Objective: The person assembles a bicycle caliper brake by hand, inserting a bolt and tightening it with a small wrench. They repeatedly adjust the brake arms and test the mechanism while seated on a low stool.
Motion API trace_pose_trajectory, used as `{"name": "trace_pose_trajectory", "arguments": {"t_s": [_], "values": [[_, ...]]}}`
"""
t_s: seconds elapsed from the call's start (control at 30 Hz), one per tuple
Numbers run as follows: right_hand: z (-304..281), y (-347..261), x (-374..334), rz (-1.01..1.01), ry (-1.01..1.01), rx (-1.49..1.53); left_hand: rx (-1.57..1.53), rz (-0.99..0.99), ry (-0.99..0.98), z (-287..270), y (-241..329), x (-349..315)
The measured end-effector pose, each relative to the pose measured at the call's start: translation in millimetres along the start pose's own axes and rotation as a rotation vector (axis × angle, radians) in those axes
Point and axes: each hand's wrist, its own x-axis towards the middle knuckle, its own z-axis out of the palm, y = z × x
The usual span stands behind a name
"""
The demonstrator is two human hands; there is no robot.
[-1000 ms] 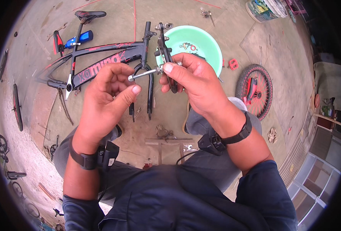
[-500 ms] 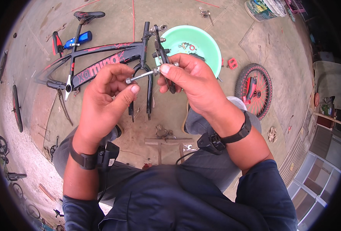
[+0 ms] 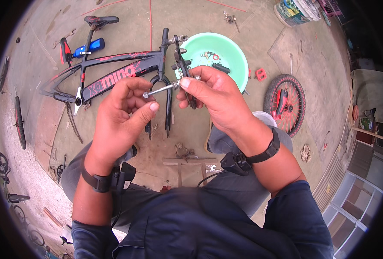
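Note:
My left hand [image 3: 124, 113] and my right hand [image 3: 208, 97] meet in front of me over the ground. A silver bolt [image 3: 160, 90] runs between them: my left fingers pinch its head end, my right thumb and forefinger grip the other end. My right hand also holds a black brake arm [image 3: 183, 69] that sticks up above its fingers. Below and behind the hands lies a black and red bicycle frame [image 3: 113, 75] with its fork [image 3: 169, 103].
A green basin [image 3: 237, 64] with small parts sits behind my right hand. A red-spoked wheel [image 3: 286, 103] lies to the right, a red pedal [image 3: 260, 74] near the basin, a blue bottle [image 3: 90, 46] and a saddle [image 3: 100, 20] at the upper left. Tyres lie along the left edge.
Both hands have shifted very slightly upward with the bolt and the brake arm; the grips are unchanged.

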Motion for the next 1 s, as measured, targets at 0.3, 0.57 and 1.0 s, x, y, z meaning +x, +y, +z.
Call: {"name": "trace_pose_trajectory", "arguments": {"t_s": [0.3,0.57,1.0], "values": [[0.2,1.7,0.0,0.015,0.002,0.005,0.067,-0.031,-0.031,-6.3,1.0,-0.6],[2.1,2.5,-0.7,0.023,0.007,0.006,0.12,-0.155,-0.099,-11.2,0.8,2.1],[0.8,4.5,-0.8,0.028,-0.01,0.035,0.156,0.015,-0.005,-5.3,-4.1,-0.8]]}}
